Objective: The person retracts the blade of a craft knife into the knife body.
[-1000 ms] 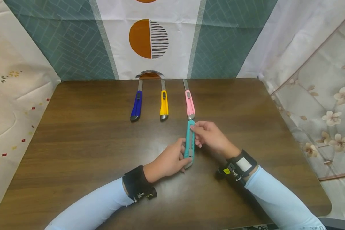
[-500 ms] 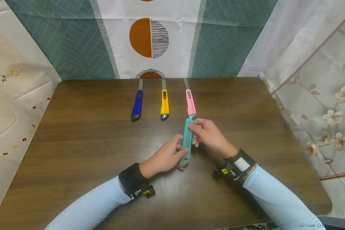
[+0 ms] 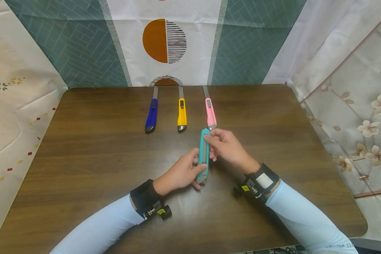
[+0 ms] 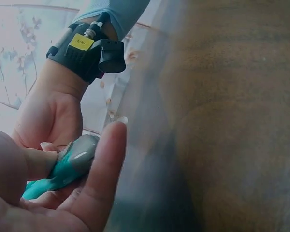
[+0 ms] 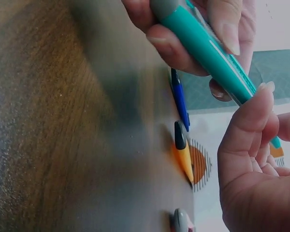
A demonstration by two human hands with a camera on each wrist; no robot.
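Observation:
A teal utility knife with a grey end cap is held between both hands over the middle of the table. My left hand grips its near, grey-capped end, thumb on top. My right hand pinches the far end between thumb and fingers. No blade shows beyond its teal tip. In the right wrist view the knife body slants between the two hands. The left wrist view shows the grey cap poking out between the left fingers. Just past the right fingertips lies a pink utility knife.
Left of the pink one, a yellow utility knife and a blue utility knife lie in a row, blades extended toward the back edge. The brown wooden table meets a patterned cloth behind. Cables show at the front edge.
Both hands have shifted slightly left with the teal knife, and its far end now sits beside the pink knife's end cap. The left thumb lies farther up the body.

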